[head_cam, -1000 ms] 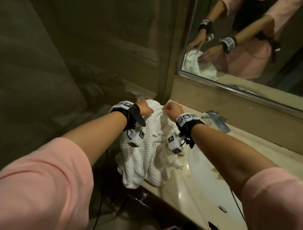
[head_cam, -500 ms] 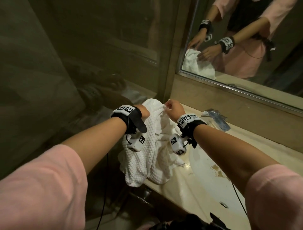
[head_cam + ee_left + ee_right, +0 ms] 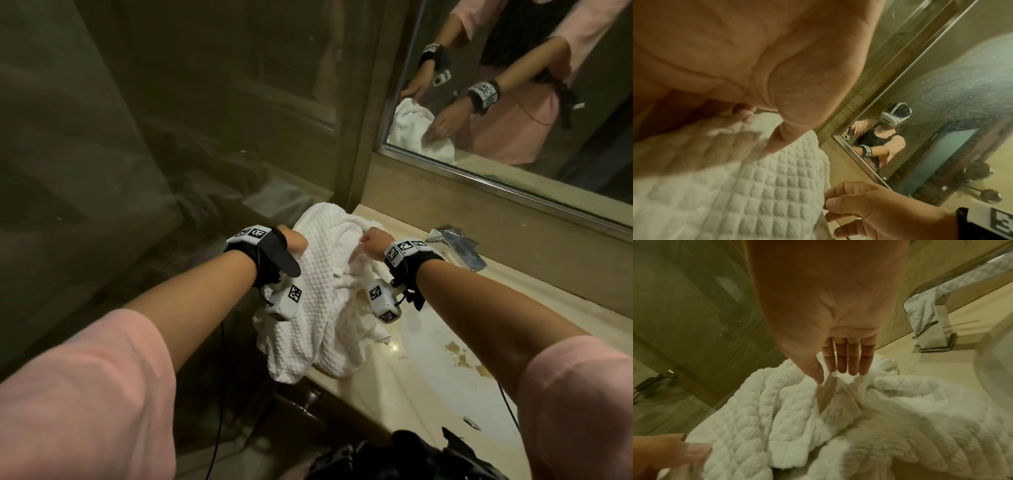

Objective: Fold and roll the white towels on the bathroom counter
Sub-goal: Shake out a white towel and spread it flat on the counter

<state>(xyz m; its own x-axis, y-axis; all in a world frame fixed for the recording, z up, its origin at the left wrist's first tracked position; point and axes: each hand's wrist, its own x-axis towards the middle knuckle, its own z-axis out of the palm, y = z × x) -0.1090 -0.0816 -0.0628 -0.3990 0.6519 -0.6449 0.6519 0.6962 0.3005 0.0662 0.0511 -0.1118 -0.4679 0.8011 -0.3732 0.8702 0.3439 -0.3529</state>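
the left hand [image 3: 292, 238], at about ten o'clock of the heap, has its thumb and curled fingers pinching the far left edge of the white towel [image 3: 318, 301], which lies crumpled at the left end of the desk [image 3: 428, 373] with its near part drooping over the front edge. the cloth looks soft, thick and limp, light enough to lift, so it will likely sag and bunch unless taken by hem or corners. at about two o'clock the right hand [image 3: 375, 241] pinches a flat hem strip between thumb and nearly straight fingers [image 3: 851, 363].

head view looks down from above — wrist views sit close, all sharing the towel [image 3: 318, 291].
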